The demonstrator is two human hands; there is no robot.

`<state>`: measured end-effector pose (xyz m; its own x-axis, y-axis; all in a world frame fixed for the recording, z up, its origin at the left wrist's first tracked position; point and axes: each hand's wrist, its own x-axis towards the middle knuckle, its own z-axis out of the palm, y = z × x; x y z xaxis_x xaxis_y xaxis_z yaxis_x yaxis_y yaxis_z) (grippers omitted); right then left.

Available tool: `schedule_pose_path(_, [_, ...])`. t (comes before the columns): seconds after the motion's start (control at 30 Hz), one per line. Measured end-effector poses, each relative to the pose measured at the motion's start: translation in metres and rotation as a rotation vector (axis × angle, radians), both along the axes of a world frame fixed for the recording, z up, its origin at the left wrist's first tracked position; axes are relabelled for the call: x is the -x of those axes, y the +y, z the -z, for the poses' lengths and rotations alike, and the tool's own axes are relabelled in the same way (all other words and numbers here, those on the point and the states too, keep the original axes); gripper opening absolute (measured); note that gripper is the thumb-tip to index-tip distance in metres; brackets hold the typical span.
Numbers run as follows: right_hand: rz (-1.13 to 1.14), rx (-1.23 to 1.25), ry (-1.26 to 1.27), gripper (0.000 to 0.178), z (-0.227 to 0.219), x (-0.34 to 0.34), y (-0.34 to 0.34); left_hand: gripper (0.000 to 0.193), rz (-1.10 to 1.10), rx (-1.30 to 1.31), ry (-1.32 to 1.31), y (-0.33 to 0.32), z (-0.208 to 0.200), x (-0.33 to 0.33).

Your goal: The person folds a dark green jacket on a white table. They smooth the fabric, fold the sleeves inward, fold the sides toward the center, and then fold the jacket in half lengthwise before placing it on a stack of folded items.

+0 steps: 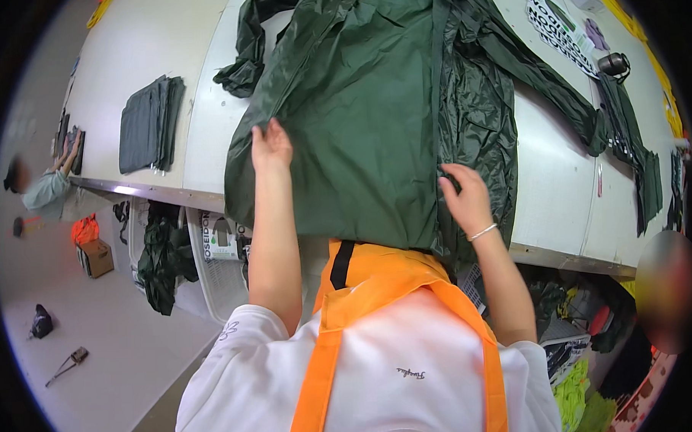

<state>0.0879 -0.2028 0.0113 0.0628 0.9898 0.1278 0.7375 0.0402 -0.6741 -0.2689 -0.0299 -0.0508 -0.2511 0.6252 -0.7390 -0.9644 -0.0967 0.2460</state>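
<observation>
A dark green raincoat point(358, 132) lies spread over the table in front of me, its hem at the near edge and its sleeves reaching out to both sides. At its left edge, my left hand point(273, 146) is open, fingers stretched out against the fabric. My right hand point(469, 202) is by the long front opening, thumb and forefinger apart with dark cloth showing between them. To the right of that opening, the shinier, wrinkled part of the coat point(476, 128) is exposed.
Folded dark garments point(148, 125) form a stack on the left. Printed sheets point(556, 26), a black cylindrical object point(613, 65) and green fabric pieces point(635, 149) lie on the right. A white basket point(215, 285) stands below the table. Another person point(48, 188) works at far left.
</observation>
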Motion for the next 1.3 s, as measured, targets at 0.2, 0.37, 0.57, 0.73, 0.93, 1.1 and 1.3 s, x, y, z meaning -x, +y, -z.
schedule_pose_path(0.2, [0.024,-0.005,0.667,0.021,-0.041,0.085,0.019,0.015,0.44,-0.128,-0.158,-0.113,-0.077,-0.126])
schedule_pose_path(0.37, [0.151,0.341,0.988,0.029,-0.013,0.08,0.037,0.015,0.566,-0.054,-0.258,-0.152,-0.079,-0.159])
schedule_pose_path(0.57, [0.154,0.531,1.071,0.038,-0.02,0.076,0.038,0.014,0.808,0.012,0.101,-0.169,-0.043,-0.162])
schedule_pose_path(0.73, [0.105,0.427,0.871,0.04,0.002,0.072,0.042,0.012,0.81,0.021,0.217,-0.167,-0.05,-0.162])
schedule_pose_path(0.93, [0.15,0.649,1.091,0.025,0.0,0.066,0.036,0.011,0.883,-0.018,0.187,-0.172,-0.036,-0.158])
schedule_pose_path(1.1, [0.135,0.716,1.271,0.023,0.006,0.063,0.041,0.011,0.961,-0.099,0.182,-0.167,-0.048,-0.154])
schedule_pose_path(1.3, [0.103,0.776,1.315,0.016,0.002,0.066,0.05,0.013,1.01,-0.165,0.145,-0.164,-0.042,-0.15])
